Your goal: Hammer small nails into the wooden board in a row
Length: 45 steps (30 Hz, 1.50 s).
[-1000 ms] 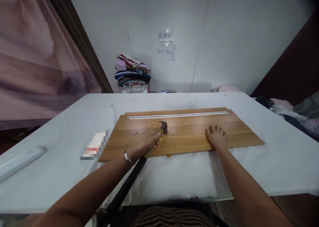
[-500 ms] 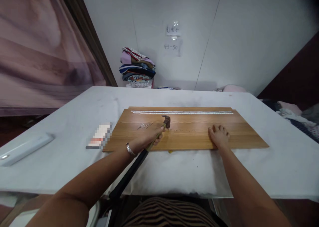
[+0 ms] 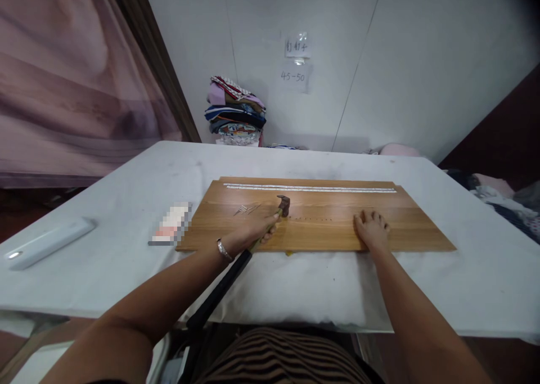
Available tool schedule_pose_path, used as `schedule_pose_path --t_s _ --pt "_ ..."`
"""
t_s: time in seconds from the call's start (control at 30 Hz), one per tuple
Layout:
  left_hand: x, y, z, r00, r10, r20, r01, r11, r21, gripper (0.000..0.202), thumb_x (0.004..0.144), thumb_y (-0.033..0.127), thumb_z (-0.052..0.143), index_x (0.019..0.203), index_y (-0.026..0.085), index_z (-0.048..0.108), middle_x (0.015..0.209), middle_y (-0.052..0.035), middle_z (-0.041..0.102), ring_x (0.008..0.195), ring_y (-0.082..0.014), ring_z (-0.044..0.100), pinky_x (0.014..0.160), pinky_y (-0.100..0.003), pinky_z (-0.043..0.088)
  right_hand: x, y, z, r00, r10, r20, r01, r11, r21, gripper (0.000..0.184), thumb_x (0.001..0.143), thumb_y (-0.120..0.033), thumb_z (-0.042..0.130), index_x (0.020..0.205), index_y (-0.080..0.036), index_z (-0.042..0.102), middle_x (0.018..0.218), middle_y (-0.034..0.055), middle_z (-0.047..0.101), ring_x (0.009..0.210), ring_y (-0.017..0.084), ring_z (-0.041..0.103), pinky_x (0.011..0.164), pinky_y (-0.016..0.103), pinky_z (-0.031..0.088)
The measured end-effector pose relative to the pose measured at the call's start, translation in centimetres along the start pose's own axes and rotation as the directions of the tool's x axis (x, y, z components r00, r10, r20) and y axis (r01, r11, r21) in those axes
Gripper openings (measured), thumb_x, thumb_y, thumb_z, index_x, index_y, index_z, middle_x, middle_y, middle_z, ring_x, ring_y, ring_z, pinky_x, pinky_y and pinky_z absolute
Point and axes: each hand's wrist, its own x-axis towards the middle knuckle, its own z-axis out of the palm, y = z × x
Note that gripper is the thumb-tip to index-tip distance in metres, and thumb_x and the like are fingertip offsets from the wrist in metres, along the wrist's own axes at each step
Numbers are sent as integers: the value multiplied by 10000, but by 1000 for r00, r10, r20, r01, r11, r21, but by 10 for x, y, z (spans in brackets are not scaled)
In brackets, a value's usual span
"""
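My left hand (image 3: 255,230) is closed round the shaft of a claw hammer (image 3: 228,283), close to its head. The hammer's long black grip slopes back toward my body. Its dark head is low over a brown wooden board (image 3: 320,204), by the left end of a row of small nails (image 3: 310,219); whether it touches one is not visible. Several loose nails (image 3: 246,209) lie on the board, left of the hammer head. On the board's right part rests my right hand (image 3: 372,229), open, fingers extended and holding nothing.
Two white measuring strips (image 3: 310,189) run along the board's far side. A blurred flat item (image 3: 171,225) and a white elongated object (image 3: 50,243) lie on the white-covered table (image 3: 126,204) at left. Folded fabrics (image 3: 236,114) are stacked beyond the far edge.
The view has shifted slightly. My left hand keeps its grip on the hammer in nearly the same place, and my right hand stays on the board.
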Motion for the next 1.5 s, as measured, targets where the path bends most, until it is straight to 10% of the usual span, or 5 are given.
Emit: schedule_pose_path --t_s 1.5 --pt "2 12 3 987 -124 104 109 985 135 295 974 505 581 952 212 558 625 55 480 439 -68 335 454 -236 209 5 5 7 1000 2 -22 -2 1000 -17 596 1049 -485 273 1447 -188 602 1509 212 551 1399 356 465 1128 563 332"
